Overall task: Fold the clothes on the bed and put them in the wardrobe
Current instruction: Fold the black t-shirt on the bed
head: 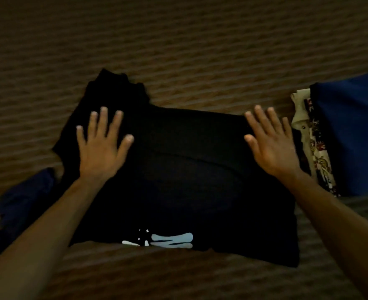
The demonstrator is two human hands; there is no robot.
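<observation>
Two hands (100,148) (272,146), four garments: black (178,169), blue (352,131), patterned (315,148), navy (22,204).

T-shirt (178,180) lies flat on bed (178,40), centred between both hands. Left hand (100,148) fingers (104,118) rest on its left part, bunched sleeve just beyond fingertips. Right hand (272,146) fingers (259,118) at its right edge. Folded stack (341,135) just right of right fingers. Another garment (25,198) left of left forearm.
</observation>
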